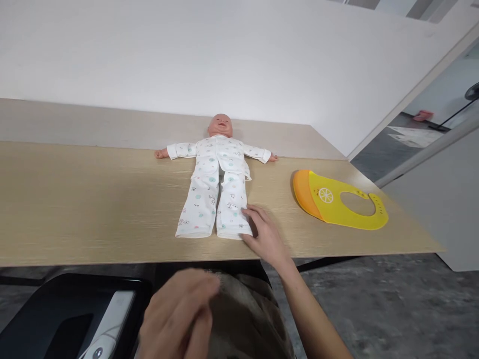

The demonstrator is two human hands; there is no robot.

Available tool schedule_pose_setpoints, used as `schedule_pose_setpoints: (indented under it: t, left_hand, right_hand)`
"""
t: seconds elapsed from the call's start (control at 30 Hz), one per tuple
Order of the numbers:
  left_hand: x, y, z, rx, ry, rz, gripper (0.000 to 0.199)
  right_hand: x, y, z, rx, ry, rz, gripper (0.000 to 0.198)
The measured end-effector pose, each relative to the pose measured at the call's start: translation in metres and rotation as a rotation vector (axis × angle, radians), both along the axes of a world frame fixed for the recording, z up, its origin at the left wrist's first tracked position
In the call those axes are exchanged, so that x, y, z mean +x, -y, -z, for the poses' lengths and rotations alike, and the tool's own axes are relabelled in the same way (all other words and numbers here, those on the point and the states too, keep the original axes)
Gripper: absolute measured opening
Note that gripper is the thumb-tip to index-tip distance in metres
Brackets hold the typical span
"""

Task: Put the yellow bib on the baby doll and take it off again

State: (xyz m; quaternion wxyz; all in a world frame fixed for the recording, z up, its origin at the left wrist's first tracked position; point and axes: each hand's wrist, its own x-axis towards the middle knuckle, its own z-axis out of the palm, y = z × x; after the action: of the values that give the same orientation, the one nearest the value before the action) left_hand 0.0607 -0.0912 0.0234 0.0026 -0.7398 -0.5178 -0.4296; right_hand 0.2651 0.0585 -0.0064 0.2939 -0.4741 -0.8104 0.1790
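A doll (211,164) in a printed white top (205,149) and trousers (200,207) lies face up on the table (93,199), its long axis running away from the person, head toward the wall (168,55), hems at the near end; the right hand (267,239) is the nearer one, at the outer side of the doll's trouser leg, so the doll stretches ahead and leftward of it; its thumb and fingers stand parted at the cloth, though whether they pinch any I cannot tell; the left hand (179,314), blurred, hangs nearer the person than the doll's hems, its fingers' state unclear; a yellow bib (331,202) lies right of the doll, well apart.
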Motion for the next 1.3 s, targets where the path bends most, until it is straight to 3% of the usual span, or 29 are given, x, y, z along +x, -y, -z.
schedule_pose_setpoints:
  t: [0.13,0.23,0.47,0.9,1.3]
  left_hand:
    - [0.001,-0.043,0.025,0.066,-0.139,-0.1,0.038]
    - [0.001,-0.058,0.039,0.002,-0.281,-0.161,0.044]
    - [0.006,-0.081,0.034,-0.12,-0.47,-0.137,0.048]
    - [0.012,-0.062,0.032,-0.157,-0.356,-0.101,0.042]
    - [0.006,-0.079,0.034,-0.13,-0.448,-0.061,0.058]
  right_hand:
    - [0.0,0.0,0.0,-0.009,0.011,0.004,0.051]
    - [-0.001,0.001,0.0,-0.005,0.014,0.006,0.05]
    - [-0.001,0.002,-0.002,-0.004,0.019,0.001,0.048]
    - [0.0,0.001,-0.001,-0.021,0.024,-0.002,0.047]
    - [-0.002,0.003,-0.004,-0.048,0.049,0.014,0.053]
